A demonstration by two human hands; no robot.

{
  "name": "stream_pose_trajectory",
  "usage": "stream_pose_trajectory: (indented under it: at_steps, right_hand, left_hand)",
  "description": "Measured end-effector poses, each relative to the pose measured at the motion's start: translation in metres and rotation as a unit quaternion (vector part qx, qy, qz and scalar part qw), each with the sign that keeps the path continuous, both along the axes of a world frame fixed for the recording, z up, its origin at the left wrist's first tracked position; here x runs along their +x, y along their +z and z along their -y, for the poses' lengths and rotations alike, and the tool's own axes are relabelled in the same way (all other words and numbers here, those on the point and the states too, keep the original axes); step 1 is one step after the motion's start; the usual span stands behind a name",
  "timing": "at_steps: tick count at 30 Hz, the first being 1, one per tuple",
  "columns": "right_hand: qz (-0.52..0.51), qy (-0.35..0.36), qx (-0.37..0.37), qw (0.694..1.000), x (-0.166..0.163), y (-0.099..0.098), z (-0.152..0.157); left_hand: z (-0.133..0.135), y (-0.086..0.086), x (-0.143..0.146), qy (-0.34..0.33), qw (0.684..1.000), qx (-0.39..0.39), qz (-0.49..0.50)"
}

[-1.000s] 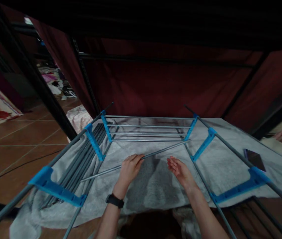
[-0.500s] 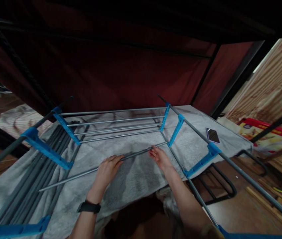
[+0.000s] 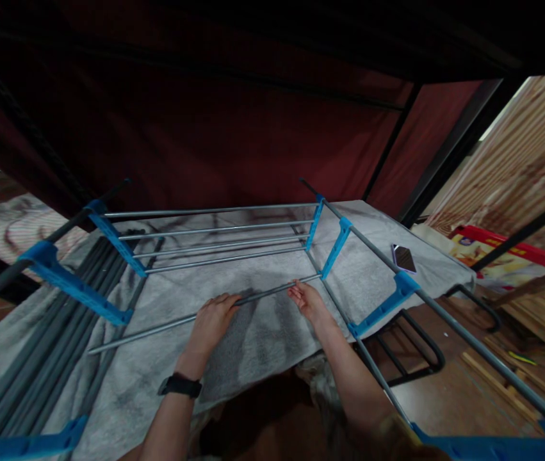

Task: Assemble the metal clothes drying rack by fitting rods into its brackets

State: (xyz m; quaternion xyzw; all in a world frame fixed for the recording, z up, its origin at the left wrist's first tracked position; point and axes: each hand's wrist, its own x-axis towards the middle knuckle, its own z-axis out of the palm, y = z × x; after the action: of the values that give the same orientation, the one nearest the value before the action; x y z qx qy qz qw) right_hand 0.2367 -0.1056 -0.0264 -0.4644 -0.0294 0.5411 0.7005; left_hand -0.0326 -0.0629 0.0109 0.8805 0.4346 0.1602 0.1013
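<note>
A loose grey metal rod [image 3: 157, 328] lies slantwise above a grey towel [image 3: 253, 333]. My left hand [image 3: 212, 320], a black watch on its wrist, grips the rod near its middle. My right hand [image 3: 308, 302] holds the same rod near its right end, close to a blue plastic bracket [image 3: 332, 250]. Around both hands stands a drying rack frame [image 3: 214, 240] of grey bars and blue connectors, with several rods fixed across its far end.
A dark phone [image 3: 403, 257] lies on the towel at the right. Loose grey rods [image 3: 36, 358] are bundled along the left side. A dark red curtain [image 3: 234, 141] hangs behind. A red box [image 3: 507, 253] and wooden slats sit on the floor at right.
The view swung to the right. My right hand, open and apart from the rod a second ago, has closed on the rod near its right end. My left hand kept its grip.
</note>
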Motion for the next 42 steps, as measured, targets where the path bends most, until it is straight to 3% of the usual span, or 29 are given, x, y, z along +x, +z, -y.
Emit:
stream_pose_trajectory:
  at_steps: [7, 13, 42]
  right_hand:
    - [0.002, 0.005, -0.010, 1.000, 0.003, -0.007, -0.002]
    - [0.003, 0.006, -0.010, 1.000, 0.005, -0.010, -0.003]
    - [0.015, 0.006, -0.012, 1.000, 0.000, 0.000, 0.001]
  left_hand:
    - [-0.001, -0.005, 0.004, 0.002, 1.000, -0.009, 0.015]
    - [0.001, 0.001, 0.006, 0.006, 1.000, -0.007, 0.000]
    - [-0.001, -0.003, 0.007, 0.016, 0.998, -0.013, -0.059]
